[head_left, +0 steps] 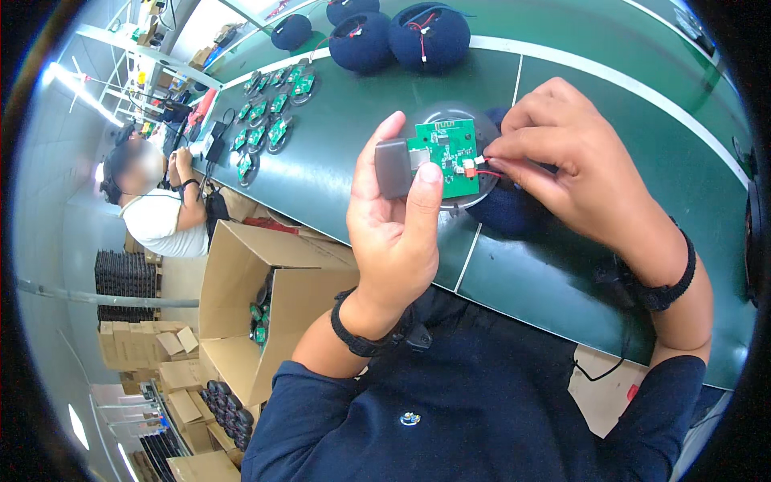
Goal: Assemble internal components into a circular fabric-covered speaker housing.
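Note:
My left hand [393,245] is closed around a round dark plastic base carrying a green circuit board [454,136]. Its thumb presses on the board, beside a dark rectangular block [392,170] at the board's left edge. At the right edge, the fingertips of my right hand [572,157] pinch a small white wire connector [481,161]. A red wire [487,172] runs from there toward a dark blue round shell [510,215], partly hidden beneath the board and my hands. Whether the connector is seated in its socket, I cannot tell.
Similar blue shells [430,40] with loose wires stand at the table's far side. Several board assemblies [277,132] lie on the green table [353,112] at left. An open cardboard box [301,317] with more boards is by my left arm. Beyond it sits another person [165,217].

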The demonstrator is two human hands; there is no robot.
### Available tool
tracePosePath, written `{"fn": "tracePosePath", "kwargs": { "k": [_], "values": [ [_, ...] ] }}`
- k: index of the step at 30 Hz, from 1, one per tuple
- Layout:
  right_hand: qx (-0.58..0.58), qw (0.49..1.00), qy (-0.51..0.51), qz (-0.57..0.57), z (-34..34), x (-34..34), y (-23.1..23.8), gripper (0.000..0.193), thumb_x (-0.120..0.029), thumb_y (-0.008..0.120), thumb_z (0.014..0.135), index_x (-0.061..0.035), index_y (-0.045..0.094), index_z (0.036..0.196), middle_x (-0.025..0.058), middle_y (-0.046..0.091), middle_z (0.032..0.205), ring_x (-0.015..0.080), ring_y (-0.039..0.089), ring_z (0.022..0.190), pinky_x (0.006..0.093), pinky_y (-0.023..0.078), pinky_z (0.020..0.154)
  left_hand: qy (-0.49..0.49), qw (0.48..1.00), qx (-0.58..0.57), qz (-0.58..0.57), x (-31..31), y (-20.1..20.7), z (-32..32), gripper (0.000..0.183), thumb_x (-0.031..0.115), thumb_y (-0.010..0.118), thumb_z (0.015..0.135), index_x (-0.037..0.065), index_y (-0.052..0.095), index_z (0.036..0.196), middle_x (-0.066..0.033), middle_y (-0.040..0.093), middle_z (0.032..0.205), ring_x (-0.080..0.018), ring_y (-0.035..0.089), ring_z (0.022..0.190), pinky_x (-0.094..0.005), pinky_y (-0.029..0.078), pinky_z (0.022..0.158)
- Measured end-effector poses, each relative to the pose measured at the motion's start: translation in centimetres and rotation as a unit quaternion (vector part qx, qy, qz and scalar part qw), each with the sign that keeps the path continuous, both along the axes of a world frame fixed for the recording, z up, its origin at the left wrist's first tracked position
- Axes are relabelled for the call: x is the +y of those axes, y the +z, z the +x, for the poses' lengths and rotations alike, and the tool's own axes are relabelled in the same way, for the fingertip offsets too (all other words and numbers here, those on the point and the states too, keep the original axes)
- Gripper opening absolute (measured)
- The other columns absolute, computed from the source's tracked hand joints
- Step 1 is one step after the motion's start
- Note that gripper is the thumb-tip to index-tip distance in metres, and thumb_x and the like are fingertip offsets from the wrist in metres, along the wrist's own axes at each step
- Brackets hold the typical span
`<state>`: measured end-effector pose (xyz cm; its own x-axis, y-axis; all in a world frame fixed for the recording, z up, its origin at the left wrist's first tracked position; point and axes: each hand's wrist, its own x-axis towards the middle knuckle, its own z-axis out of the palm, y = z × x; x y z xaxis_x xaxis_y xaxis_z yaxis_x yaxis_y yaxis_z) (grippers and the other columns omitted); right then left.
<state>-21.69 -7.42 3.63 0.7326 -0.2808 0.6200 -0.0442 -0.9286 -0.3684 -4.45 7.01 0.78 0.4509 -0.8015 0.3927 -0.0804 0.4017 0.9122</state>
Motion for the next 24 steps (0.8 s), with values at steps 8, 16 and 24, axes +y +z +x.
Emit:
{"fn": "tracePosePath", "kwargs": {
  "k": [8,16,24],
  "values": [
    [-0.015,0.997,-0.043,-0.069,0.14,0.98,-0.02,0.021,-0.004,0.084,0.076,-0.0064,0.077,0.095,0.0046,0.068,0.092,0.029,0.063,0.095,0.0415,0.049,0.084,-0.008,1.0,0.014,-0.013,0.16,0.19,-0.4,0.059,0.005,0.065,0.105,-0.002,0.041,0.158,-0.0125,0.067,0.131,-0.0185,0.068,0.116,-0.0361,0.059,0.1],
    [-0.04,0.999,-0.002,0.003,0.61,0.79,-0.58,0.016,-0.002,0.082,0.078,-0.0043,0.076,0.092,0.0067,0.067,0.088,0.0287,0.061,0.09,0.0389,0.049,0.079,0.013,0.999,-0.027,-0.039,-0.13,-0.14,-0.04,0.06,0.0,0.07,0.1,-0.003,0.045,0.155,-0.013,0.066,0.132,-0.018,0.067,0.116,-0.0341,0.057,0.101],
    [-0.023,0.996,0.023,0.083,0.28,0.53,-0.3,0.009,-0.004,0.079,0.086,-0.003,0.077,0.094,0.0076,0.067,0.088,0.0269,0.06,0.089,0.038,0.049,0.081,0.025,0.998,-0.061,-0.01,-0.02,-0.13,0.27,0.06,0.004,0.07,0.101,-0.004,0.045,0.155,-0.0125,0.068,0.127,-0.0161,0.07,0.107,-0.0299,0.06,0.087]
  ]
}}
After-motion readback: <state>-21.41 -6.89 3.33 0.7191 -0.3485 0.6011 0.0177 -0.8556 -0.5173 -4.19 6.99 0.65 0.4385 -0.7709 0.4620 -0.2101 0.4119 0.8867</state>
